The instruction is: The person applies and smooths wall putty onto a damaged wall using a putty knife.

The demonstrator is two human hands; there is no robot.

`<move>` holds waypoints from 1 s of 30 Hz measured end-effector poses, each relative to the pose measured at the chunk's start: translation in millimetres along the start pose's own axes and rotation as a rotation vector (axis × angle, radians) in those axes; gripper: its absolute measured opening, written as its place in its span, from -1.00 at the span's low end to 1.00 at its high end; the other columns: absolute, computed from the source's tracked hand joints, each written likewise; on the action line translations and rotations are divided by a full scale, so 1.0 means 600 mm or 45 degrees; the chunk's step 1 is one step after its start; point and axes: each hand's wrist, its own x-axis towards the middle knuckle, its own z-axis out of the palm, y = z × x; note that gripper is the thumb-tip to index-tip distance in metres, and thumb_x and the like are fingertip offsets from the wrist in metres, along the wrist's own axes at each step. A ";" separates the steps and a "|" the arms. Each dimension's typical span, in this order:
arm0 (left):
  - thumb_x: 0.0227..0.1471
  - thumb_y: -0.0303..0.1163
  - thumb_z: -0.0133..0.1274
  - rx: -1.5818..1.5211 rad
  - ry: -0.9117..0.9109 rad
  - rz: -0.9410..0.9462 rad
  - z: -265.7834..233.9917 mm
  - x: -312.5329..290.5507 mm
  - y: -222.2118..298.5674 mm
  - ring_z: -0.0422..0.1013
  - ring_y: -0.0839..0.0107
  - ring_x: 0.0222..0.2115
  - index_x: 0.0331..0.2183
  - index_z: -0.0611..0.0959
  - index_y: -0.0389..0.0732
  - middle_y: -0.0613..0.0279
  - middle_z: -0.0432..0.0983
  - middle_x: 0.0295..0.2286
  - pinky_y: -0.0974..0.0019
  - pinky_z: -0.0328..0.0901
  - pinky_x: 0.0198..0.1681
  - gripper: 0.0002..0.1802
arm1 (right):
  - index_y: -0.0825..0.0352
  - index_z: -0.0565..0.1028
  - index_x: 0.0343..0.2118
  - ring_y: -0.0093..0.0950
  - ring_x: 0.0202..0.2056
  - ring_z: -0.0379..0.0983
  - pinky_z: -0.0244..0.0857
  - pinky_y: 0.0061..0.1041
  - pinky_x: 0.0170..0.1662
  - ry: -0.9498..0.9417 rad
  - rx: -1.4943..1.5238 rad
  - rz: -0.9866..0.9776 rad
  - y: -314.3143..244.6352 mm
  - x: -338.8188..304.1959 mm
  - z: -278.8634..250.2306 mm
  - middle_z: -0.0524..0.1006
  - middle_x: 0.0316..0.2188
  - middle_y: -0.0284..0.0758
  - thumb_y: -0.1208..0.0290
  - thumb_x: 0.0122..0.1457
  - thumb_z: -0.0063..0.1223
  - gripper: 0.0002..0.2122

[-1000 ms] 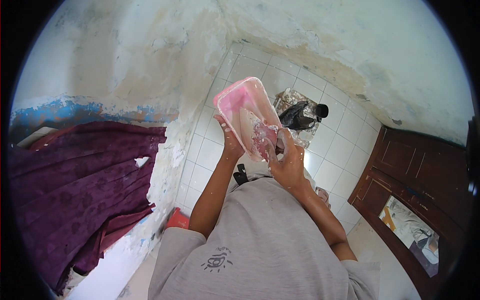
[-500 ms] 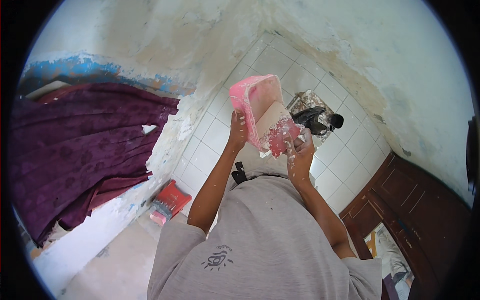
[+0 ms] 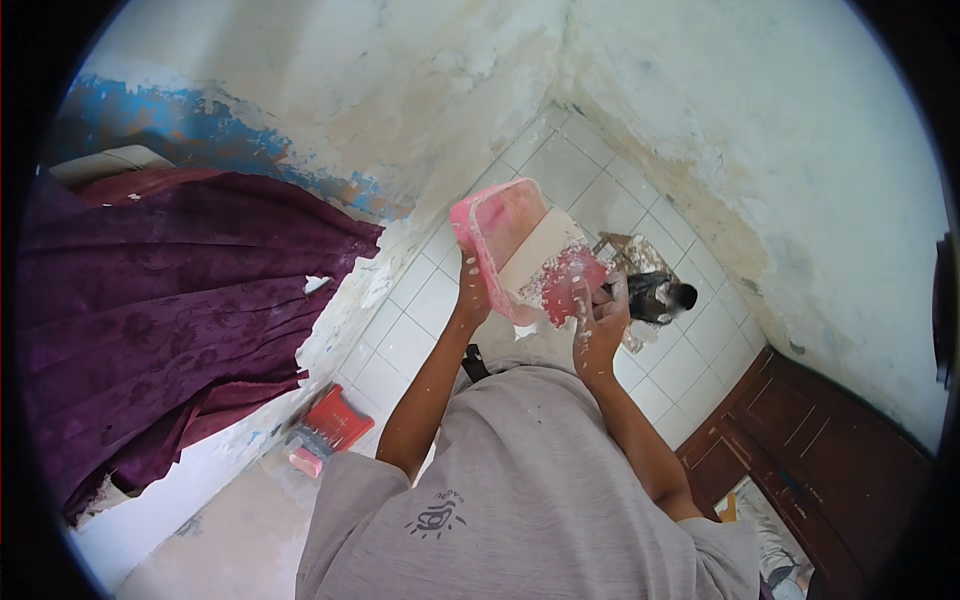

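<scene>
A pink plastic tub, smeared with pale putty, is tilted in front of my body. My left hand is closed around its left side, with the thumb on the outer wall. In my right hand is a wide putty knife, gripped at its red, putty-spattered end. Its pale flat blade reaches across the tub's opening and lies against or just inside it; exact contact cannot be told. White specks of putty dot both hands and forearms.
White floor tiles meet patchy plastered walls at a corner. On the floor are a spattered board with a black bag and a red container by the left wall. A purple curtain hangs left; dark wooden furniture stands right.
The whole view has shifted a little. The tub sits slightly lower and further left in the picture, and the putty knife remains across its opening in my right hand. Both grips are unchanged.
</scene>
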 end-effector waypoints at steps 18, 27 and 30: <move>0.16 0.39 -0.32 -0.009 0.073 -0.377 -0.198 0.063 0.168 0.17 0.10 0.20 0.31 0.01 -0.03 0.11 0.11 0.22 -0.11 0.24 0.18 -0.07 | 0.56 0.31 0.11 -0.30 0.01 0.48 0.38 -0.44 0.02 -0.164 0.396 -0.063 0.030 0.096 0.156 0.50 -0.01 -0.07 0.39 0.30 -0.06 -0.60; 0.10 0.44 -0.27 -0.027 0.332 -0.442 -0.302 0.056 0.119 0.08 0.03 0.24 0.31 0.00 0.02 0.11 0.05 0.24 -0.20 0.19 0.19 -0.03 | 0.26 0.43 -0.10 -0.77 -0.53 0.14 0.05 -0.72 -0.47 -0.087 0.692 0.605 0.244 0.156 0.124 0.42 -0.42 -0.59 0.47 0.24 0.06 -0.82; 0.08 0.46 -0.27 -0.058 0.536 -0.565 -0.335 0.064 0.100 0.02 0.00 0.26 0.32 -0.02 0.05 0.12 -0.01 0.26 -0.26 0.15 0.20 -0.01 | 0.24 0.43 -0.04 -0.70 -0.45 0.18 0.18 -0.60 -0.32 -0.019 0.626 0.884 0.319 0.184 0.116 0.46 -0.32 -0.56 0.45 0.25 0.06 -0.77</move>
